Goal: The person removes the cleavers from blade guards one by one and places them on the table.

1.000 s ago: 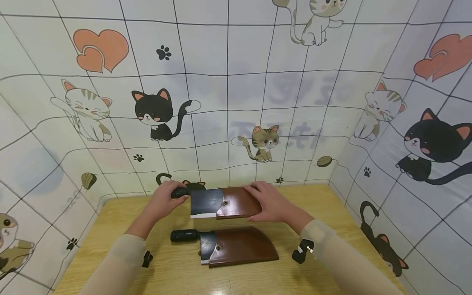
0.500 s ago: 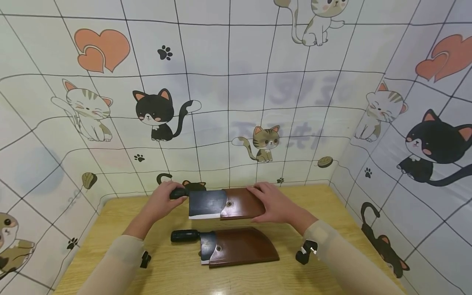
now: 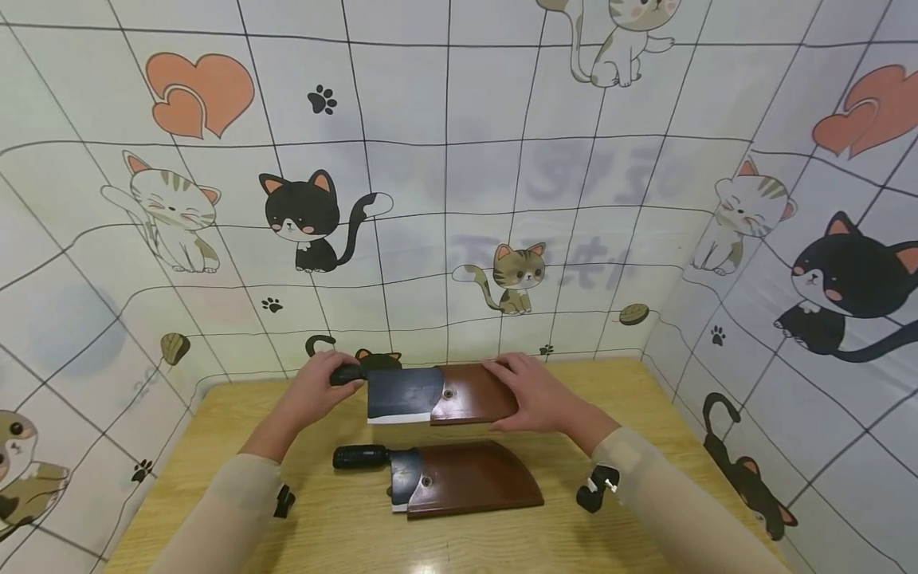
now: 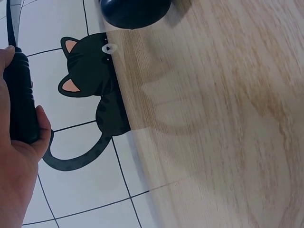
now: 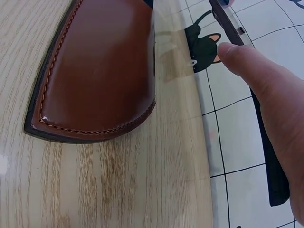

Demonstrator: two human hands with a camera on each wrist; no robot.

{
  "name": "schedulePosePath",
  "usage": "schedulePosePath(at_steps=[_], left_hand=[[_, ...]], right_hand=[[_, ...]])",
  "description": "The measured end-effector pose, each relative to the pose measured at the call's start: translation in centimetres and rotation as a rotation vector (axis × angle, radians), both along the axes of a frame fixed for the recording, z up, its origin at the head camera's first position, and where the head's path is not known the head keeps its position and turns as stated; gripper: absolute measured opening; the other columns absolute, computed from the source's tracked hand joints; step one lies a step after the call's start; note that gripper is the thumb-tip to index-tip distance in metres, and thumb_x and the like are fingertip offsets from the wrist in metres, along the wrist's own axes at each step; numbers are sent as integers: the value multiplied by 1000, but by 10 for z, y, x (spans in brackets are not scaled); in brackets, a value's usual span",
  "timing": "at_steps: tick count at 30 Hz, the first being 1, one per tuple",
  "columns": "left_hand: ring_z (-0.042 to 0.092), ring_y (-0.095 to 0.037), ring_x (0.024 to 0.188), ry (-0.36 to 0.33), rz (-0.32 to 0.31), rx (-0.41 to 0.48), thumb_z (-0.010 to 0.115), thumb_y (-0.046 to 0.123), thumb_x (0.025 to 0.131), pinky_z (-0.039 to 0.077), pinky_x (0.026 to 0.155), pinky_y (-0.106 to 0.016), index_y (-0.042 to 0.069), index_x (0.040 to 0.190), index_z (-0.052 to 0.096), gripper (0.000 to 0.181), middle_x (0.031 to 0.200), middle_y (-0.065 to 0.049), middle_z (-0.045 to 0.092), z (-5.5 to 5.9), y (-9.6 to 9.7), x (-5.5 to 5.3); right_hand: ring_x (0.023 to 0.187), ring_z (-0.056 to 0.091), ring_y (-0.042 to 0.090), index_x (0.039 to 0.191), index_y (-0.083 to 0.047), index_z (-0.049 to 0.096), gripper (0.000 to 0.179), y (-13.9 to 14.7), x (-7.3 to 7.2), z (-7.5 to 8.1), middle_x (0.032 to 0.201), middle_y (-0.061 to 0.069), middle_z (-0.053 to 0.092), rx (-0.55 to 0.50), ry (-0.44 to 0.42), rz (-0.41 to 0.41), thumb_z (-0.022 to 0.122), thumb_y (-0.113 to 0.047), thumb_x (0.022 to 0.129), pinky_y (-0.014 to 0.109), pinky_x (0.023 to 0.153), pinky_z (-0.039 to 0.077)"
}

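My left hand (image 3: 310, 391) grips the black handle (image 4: 21, 99) of a cleaver (image 3: 402, 393), raised over the far part of the table with its dark blade face toward me. A brown leather sheath (image 3: 473, 393) covers the right part of that blade, leaving the left part and its pale edge bare. My right hand (image 3: 538, 395) holds the sheath's far end, thumb below and fingers on top. In the right wrist view this sheath appears nearly edge-on. Nearer to me lies a second cleaver (image 3: 405, 478), its black handle pointing left and its brown sheath (image 5: 99, 71) over most of the blade.
Both cleavers are at a pale wooden table (image 3: 251, 454). Behind and at both sides rises a white gridded cloth (image 3: 409, 159) printed with cartoon cats. Its lower edge meets the table's far edge, close behind the raised cleaver.
The sheath in my right hand has slid slightly right along the blade, baring more of it. My left hand has shifted a little left with the handle. The lower cleaver has stayed put.
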State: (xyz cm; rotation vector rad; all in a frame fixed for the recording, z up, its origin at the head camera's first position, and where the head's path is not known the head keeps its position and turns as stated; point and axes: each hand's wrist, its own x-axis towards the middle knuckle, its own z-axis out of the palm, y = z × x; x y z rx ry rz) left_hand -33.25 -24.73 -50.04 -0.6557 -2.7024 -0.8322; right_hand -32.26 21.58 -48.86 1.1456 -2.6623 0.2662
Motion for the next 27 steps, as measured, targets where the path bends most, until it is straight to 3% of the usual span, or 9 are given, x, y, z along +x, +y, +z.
schedulePosePath(at_steps=[17,27], left_hand=[[63,-36,113,18,-8,13,85,25,101,55,91,-59,9,124,74,30,121,-11,71,3,1,-1],[61,-31,108,-19,11,17,84,24,102,55,89,-54,11,125,73,29,117,-8,68,3,-2,0]], right_hand=[[143,51,35,168,-11,46,117,5,-3,0,155,14,52,-16,-5,-1,94,-68,78,58,117,44],[151,45,39,167,-4,43,122,4,0,5,163,18,48,-12,-97,-72,97,-64,76,59,122,39]])
